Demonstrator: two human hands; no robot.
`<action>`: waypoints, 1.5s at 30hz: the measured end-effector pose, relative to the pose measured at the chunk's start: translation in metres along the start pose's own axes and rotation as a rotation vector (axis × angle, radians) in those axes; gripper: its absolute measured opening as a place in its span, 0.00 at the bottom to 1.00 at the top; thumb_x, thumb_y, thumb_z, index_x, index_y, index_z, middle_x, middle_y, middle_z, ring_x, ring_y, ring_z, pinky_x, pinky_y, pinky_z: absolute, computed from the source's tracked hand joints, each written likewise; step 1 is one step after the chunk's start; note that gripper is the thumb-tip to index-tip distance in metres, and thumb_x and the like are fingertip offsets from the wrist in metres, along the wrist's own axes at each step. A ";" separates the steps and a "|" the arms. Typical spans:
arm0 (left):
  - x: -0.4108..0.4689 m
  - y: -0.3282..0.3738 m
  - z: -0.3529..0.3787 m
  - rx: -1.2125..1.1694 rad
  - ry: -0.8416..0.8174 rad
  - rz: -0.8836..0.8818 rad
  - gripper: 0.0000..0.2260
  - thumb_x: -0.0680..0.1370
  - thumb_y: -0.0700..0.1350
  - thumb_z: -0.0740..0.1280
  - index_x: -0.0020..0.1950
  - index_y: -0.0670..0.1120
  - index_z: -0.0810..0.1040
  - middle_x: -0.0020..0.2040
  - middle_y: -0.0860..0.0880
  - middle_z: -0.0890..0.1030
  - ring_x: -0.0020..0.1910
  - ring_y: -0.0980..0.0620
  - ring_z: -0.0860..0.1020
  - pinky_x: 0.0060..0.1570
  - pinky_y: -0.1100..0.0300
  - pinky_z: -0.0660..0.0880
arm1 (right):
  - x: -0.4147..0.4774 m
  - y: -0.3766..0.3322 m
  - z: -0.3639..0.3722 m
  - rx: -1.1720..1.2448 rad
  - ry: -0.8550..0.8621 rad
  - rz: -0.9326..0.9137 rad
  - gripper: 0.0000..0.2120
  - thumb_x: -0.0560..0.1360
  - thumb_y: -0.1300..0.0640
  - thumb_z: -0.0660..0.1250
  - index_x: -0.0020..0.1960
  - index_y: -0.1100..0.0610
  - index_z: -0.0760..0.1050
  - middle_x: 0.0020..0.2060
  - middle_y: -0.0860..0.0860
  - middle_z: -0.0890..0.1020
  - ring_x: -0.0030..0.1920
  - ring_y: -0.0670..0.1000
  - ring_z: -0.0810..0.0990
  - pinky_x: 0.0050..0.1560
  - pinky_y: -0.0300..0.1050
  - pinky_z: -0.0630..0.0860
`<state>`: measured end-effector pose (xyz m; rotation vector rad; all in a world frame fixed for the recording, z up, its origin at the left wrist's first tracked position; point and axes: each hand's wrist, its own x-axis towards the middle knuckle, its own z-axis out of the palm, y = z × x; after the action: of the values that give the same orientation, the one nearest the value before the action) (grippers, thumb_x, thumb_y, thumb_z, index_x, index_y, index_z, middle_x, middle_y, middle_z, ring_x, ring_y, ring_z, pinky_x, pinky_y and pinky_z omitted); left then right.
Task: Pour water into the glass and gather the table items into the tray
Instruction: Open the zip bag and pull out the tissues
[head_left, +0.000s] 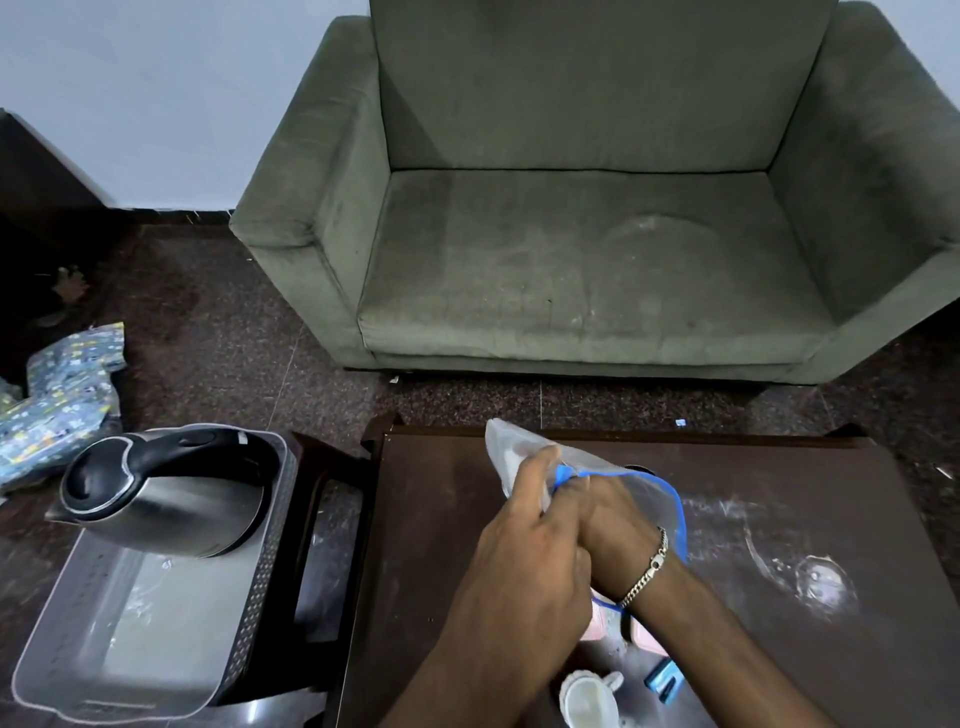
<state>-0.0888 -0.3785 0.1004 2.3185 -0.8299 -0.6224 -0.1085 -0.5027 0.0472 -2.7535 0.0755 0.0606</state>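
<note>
A clear plastic zip bag (524, 447) with a blue seal strip is held over the dark wooden table (431, 530). My left hand (524, 540) pinches the bag near its mouth. My right hand (610, 519), with a silver bracelet on the wrist, grips the blue seal edge and looks partly inside the bag. A grey perforated tray (156, 639) stands on a low stand to the left and holds a steel kettle (166, 499) with a black handle. What looks like a clear glass (823, 577) stands on the table at the right.
A white cup (587, 696), a small blue object (665, 680) and pink items (647, 639) lie on the table's near edge under my arms. A green armchair (571, 234) faces the table. Patterned packets (57, 395) lie on the floor at the left.
</note>
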 end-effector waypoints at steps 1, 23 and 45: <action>0.001 -0.002 0.000 0.008 0.018 -0.011 0.26 0.72 0.42 0.55 0.69 0.50 0.73 0.81 0.56 0.55 0.61 0.49 0.79 0.61 0.58 0.73 | 0.002 0.002 -0.006 0.038 0.002 -0.051 0.09 0.56 0.67 0.77 0.31 0.61 0.79 0.25 0.55 0.80 0.25 0.56 0.81 0.26 0.44 0.76; 0.019 -0.035 -0.016 0.013 0.228 -0.118 0.20 0.69 0.42 0.58 0.59 0.44 0.78 0.55 0.50 0.75 0.49 0.47 0.77 0.45 0.56 0.72 | -0.014 -0.012 -0.064 0.734 0.126 0.298 0.39 0.66 0.54 0.80 0.69 0.32 0.65 0.37 0.37 0.80 0.40 0.41 0.79 0.43 0.31 0.72; 0.019 -0.038 -0.012 0.082 0.185 -0.093 0.23 0.73 0.35 0.63 0.68 0.45 0.76 0.67 0.52 0.74 0.59 0.48 0.78 0.56 0.57 0.73 | -0.006 0.002 -0.085 -0.054 -0.231 0.076 0.06 0.73 0.48 0.65 0.43 0.50 0.73 0.44 0.46 0.73 0.51 0.52 0.74 0.49 0.42 0.68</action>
<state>-0.0526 -0.3632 0.0795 2.4569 -0.6765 -0.4116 -0.1123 -0.5361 0.1254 -2.7757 0.1176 0.4048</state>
